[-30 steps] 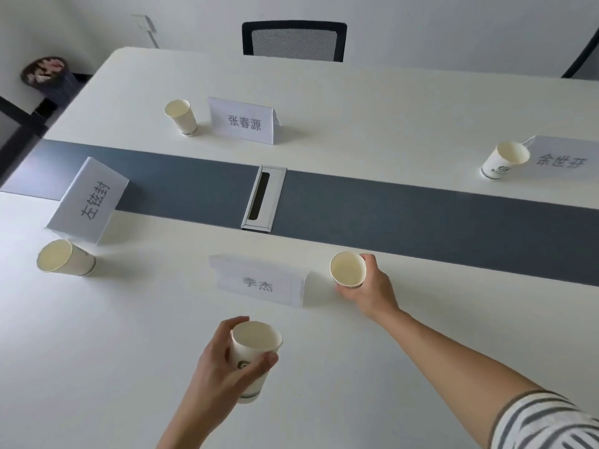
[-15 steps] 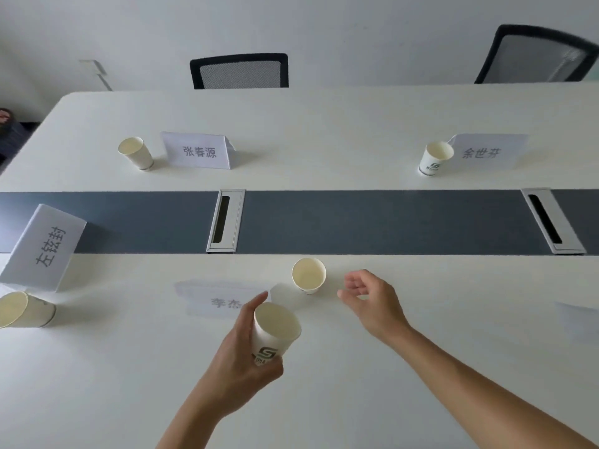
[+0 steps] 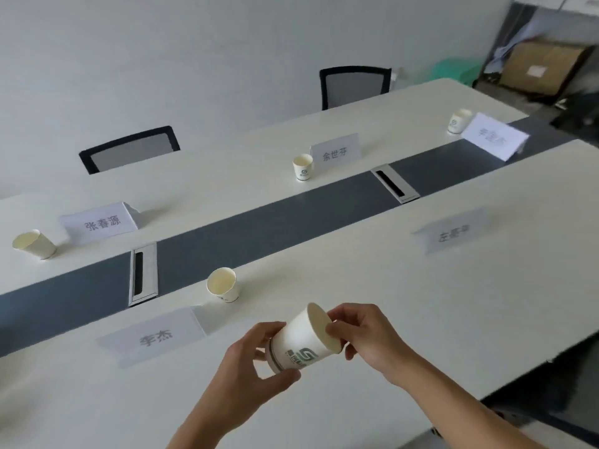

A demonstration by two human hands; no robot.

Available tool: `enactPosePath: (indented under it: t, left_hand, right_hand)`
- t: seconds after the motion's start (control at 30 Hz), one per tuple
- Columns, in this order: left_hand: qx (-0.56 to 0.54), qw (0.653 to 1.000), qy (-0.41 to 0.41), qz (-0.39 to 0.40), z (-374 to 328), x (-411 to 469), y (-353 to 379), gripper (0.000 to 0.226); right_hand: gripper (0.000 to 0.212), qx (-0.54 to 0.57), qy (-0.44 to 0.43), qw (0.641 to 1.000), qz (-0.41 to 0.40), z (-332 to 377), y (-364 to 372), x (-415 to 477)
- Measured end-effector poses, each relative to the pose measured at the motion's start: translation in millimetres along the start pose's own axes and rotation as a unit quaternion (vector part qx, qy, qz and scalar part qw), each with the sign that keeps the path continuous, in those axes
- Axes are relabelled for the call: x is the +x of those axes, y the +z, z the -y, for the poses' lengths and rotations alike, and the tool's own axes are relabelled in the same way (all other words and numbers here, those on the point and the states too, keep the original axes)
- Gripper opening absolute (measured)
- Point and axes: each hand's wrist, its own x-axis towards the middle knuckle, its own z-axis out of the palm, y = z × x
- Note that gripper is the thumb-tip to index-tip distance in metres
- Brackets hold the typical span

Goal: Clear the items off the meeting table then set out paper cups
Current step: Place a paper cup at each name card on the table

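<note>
- The white meeting table (image 3: 324,400) filled most of the view, with a dark grey strip (image 3: 259,228) running along its middle and two metal cable hatches (image 3: 143,273) set into that strip.
- Two black mesh-backed chairs (image 3: 129,149) stood against the far edge of the table, by the wall.
- Five folded paper name cards stood on the table; the nearest one (image 3: 152,340) sat just left of the hands.
- The left hand (image 3: 246,371) gripped the base end of a stack of paper cups (image 3: 303,340), which was held above the near side of the table and tipped on its side, mouth to the right.
- The right hand (image 3: 363,335) pinched the rim of that stack between thumb and fingers.
- One paper cup (image 3: 223,289) stood upright on the table just beyond the hands, near the grey strip.
- Three more paper cups (image 3: 303,168) stood on the far side, each beside a name card.
</note>
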Motion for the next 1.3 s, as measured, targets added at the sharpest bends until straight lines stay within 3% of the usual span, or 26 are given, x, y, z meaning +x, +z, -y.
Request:
enactPosePath:
  t: [0.1,0.2,0.33,0.47,0.77,0.93,1.07,1.17,1.3]
  left_hand:
    - [-0.001,0.999,0.019,0.045,-27,-14,38,0.049]
    - [-0.008,0.995,0.046,0.093,-60,-33,84,0.048]
    - [0.006,0.977,0.094,0.19,-92,-58,150,0.049]
    - [0.025,0.948,0.108,0.299,-120,-68,206,0.043]
    - [0.095,0.917,0.057,0.383,-185,10,289,0.032]
    - [0.036,0.931,0.05,0.359,-259,58,358,0.028]
    - [0.029,0.905,0.074,0.418,-324,80,423,0.022]
    - [0.038,0.884,0.089,0.457,-363,92,471,0.024]
    - [0.052,0.881,0.082,0.464,-396,111,536,0.024]
  right_hand:
    - [0.023,0.072,0.0,0.997,-0.031,-24,-29,-59]
    - [0.053,0.104,-0.022,0.993,-0.053,-53,-50,-126]
    - [0.067,0.13,-0.028,0.975,-0.179,-98,-72,-206]
    - [0.071,0.209,-0.012,0.926,-0.314,-129,-107,-273]
    - [0.047,0.2,0.014,0.835,-0.512,-188,-224,-362]
    - [0.042,0.177,0.074,0.792,-0.58,-215,-303,-407]
    - [0.043,0.179,0.089,0.751,-0.63,-223,-356,-447]
    - [0.043,0.191,0.101,0.74,-0.637,-238,-391,-470]
    - [0.047,0.205,0.127,0.752,-0.614,-268,-450,-487]
